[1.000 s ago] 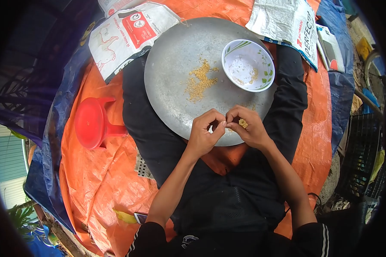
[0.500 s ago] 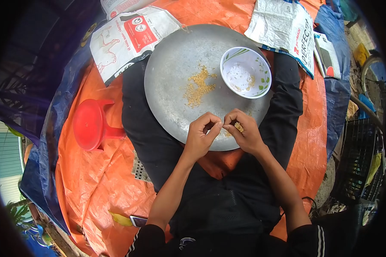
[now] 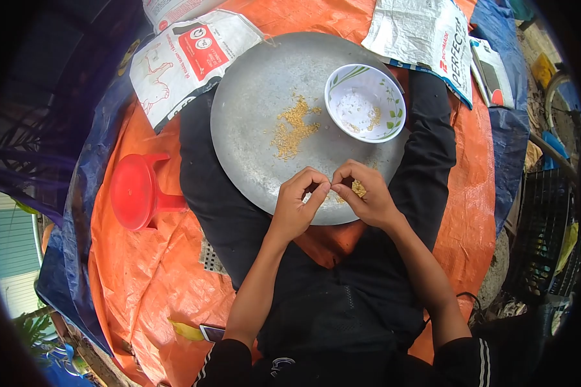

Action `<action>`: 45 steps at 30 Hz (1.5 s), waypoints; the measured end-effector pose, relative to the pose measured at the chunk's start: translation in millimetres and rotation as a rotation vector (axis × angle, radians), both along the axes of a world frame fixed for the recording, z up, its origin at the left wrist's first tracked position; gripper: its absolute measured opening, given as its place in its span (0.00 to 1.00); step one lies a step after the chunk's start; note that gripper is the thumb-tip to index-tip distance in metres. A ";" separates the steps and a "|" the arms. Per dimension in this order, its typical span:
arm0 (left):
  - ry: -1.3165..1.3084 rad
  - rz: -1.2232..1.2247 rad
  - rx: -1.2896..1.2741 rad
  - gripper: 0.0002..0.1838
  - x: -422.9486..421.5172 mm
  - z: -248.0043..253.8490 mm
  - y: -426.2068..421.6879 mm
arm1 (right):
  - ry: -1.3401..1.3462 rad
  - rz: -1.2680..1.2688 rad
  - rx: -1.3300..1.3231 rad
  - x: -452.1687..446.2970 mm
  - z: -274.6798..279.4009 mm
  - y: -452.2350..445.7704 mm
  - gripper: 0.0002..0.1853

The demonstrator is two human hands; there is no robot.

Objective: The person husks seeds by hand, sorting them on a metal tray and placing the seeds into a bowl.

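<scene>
A round grey metal tray [image 3: 252, 103] lies across my legs. Scattered golden grains [image 3: 294, 128] form a patch at its middle. On its right side stands a white bowl [image 3: 366, 103] with green leaf patterns, holding whitish bits and a few golden grains. Over the tray's near edge my left hand [image 3: 299, 201] and my right hand [image 3: 366, 193] meet with pinched fingertips. What is between the fingertips is too small to make out. More golden grains [image 3: 358, 188] show beside the right fingers.
A red plastic stool [image 3: 133, 192] lies tipped on the orange tarp [image 3: 155, 271] at the left. Printed sacks [image 3: 190, 58] [image 3: 426, 45] lie beyond the tray on both sides. A phone [image 3: 212, 333] and yellow leaf [image 3: 187, 330] are near my left elbow. A black crate [image 3: 542, 226] stands far right.
The view has shifted slightly. My hands stay together at the tray's near edge, with small changes in the fingers. The bowl and the grain patch look the same.
</scene>
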State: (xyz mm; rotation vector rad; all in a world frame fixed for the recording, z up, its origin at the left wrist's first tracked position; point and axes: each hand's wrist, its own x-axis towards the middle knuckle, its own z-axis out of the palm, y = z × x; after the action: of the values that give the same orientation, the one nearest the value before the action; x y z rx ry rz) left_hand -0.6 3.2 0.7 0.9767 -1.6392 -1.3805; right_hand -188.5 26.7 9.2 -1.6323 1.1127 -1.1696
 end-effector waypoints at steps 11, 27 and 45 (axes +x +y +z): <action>-0.106 -0.051 -0.043 0.04 9.3 6.6 -4.2 | 0.059 0.096 0.053 -0.6 -1.1 0.5 0.05; -0.098 0.021 0.031 0.04 6.8 -1.2 -1.5 | 0.178 0.127 -0.015 -2.1 -9.9 0.5 0.08; -0.162 0.112 -0.091 0.02 -1.7 8.1 1.2 | 0.148 0.095 -0.003 2.6 -10.9 1.2 0.08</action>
State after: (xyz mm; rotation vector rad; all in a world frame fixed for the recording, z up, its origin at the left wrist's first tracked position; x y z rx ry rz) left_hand -2.4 4.4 8.9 1.1338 -1.7219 -1.1675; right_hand -185.9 27.8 -1.8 -1.7773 1.1122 -1.0033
